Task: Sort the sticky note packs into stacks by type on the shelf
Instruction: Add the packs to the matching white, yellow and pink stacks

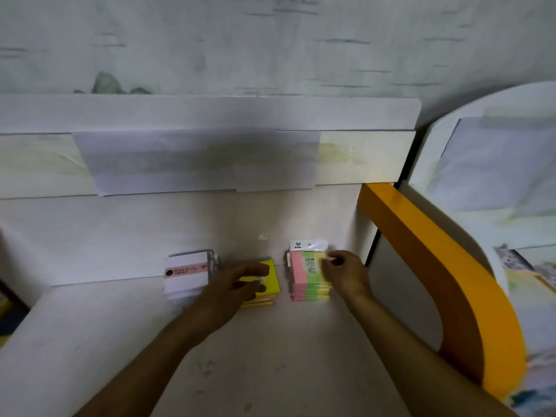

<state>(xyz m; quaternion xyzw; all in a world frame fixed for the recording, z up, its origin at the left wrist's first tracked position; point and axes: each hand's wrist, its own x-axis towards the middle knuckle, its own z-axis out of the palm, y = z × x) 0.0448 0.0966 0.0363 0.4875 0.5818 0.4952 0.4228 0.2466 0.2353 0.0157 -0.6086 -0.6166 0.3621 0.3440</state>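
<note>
Three stacks stand at the back of the white shelf (270,356). On the left is a white pack stack (183,276) with a pink band across the top. In the middle is a yellow pack stack (269,284); my left hand (237,284) lies over its left side with fingers spread on the top pack. On the right is a striped pink, green and yellow stack (305,278) with a white hang tab and "2209" on the top pack. My right hand (343,272) pinches the right edge of that top pack.
An orange curved side panel (436,266) bounds the shelf on the right. A white back wall with taped paper sheets (195,161) rises behind the stacks. A small grey metal bracket (214,260) sits behind the white stack. The shelf's left edge drops off.
</note>
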